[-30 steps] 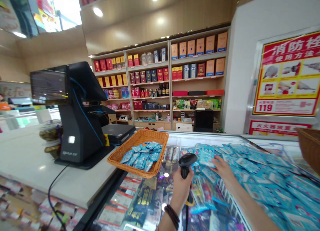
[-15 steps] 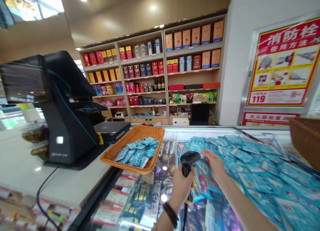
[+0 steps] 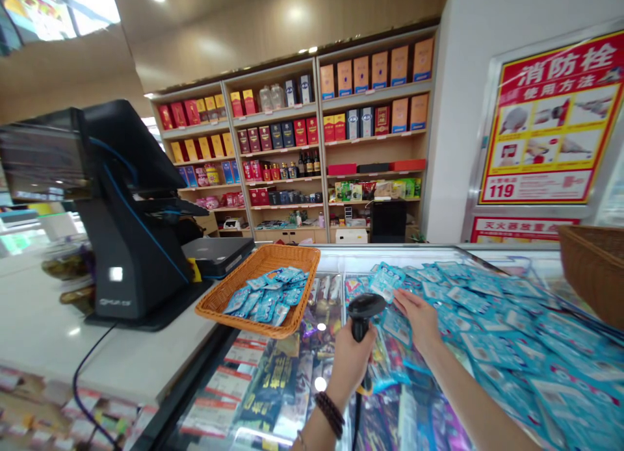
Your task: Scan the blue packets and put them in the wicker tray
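Left hand [image 3: 351, 357]: we record a closed grip, fingers wrapped around the handle of a black handheld scanner [image 3: 365, 306]. The scanner stands upright with its head uppermost; its cable [image 3: 357, 415] runs down below the hand. A dark beaded bracelet [image 3: 329, 414] circles the left wrist.

Right hand [image 3: 420, 318]: we note a narrow pinch on the lower right edge of a blue packet [image 3: 387, 280], just beyond the scanner head and apart from it. The thumb's contact is poorly shown, probably under the packet's edge.

Beneath both hands we see a glass-topped display case [image 3: 229, 431] with colorful packaged goods [image 3: 270, 386] inside. To the right of the right hand, a broad pile of similar blue packets [image 3: 507, 334] overlaps across the case top.

Left of the scanner, a wicker basket [image 3: 210, 304] holds a smaller heap of blue packets [image 3: 268, 298]. Farther left, a black register terminal [image 3: 131, 243] stands on a white counter [image 3: 146, 366]. At the far right we log a brown basket [image 3: 592, 275]. Behind the case, shelves [image 3: 375, 139] carry boxes and bottles; a red and yellow poster [image 3: 550, 123] hangs on the right-hand wall.
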Available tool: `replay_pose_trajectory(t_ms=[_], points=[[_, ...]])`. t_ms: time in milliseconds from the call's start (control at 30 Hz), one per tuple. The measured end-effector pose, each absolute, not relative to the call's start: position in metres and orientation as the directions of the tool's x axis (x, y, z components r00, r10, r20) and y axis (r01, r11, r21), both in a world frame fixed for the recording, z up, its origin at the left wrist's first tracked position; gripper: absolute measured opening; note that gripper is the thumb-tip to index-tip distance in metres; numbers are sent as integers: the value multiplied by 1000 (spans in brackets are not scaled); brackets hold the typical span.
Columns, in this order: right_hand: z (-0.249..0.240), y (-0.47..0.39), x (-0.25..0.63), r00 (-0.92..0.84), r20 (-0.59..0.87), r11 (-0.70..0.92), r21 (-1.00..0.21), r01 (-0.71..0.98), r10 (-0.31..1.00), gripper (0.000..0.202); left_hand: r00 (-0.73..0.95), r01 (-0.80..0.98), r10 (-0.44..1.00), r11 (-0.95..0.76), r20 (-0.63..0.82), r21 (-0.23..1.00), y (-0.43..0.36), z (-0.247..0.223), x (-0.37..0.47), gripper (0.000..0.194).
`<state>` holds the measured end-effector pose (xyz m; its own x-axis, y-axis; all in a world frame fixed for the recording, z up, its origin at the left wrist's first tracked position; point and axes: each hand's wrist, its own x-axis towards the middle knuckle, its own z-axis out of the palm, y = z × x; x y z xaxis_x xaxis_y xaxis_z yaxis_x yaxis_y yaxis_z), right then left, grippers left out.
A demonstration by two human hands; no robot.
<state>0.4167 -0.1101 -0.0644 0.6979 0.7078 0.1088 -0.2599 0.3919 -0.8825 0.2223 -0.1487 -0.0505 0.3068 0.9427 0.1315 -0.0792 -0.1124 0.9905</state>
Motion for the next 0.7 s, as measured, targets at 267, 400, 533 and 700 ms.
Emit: replay_pose_trajectory(t_ms=[267, 400, 533, 700], points=[[-61, -111, 414, 723, 110, 410, -876, -254, 682, 46, 316, -85, 938, -123, 144, 989, -150, -50, 221, 42], [-57, -114, 413, 728, 102, 409, -875, -258, 678, 46, 308, -84, 941, -118, 139, 989, -152, -47, 221, 41], [-56, -115, 411, 715, 112, 397, -885, -245, 690, 44, 269, -81, 954, -117, 134, 990, -154, -41, 220, 42], [-62, -109, 406, 682, 120, 327, -927, -183, 721, 38, 187, -166, 971, -121, 152, 979, -145, -37, 210, 46]])
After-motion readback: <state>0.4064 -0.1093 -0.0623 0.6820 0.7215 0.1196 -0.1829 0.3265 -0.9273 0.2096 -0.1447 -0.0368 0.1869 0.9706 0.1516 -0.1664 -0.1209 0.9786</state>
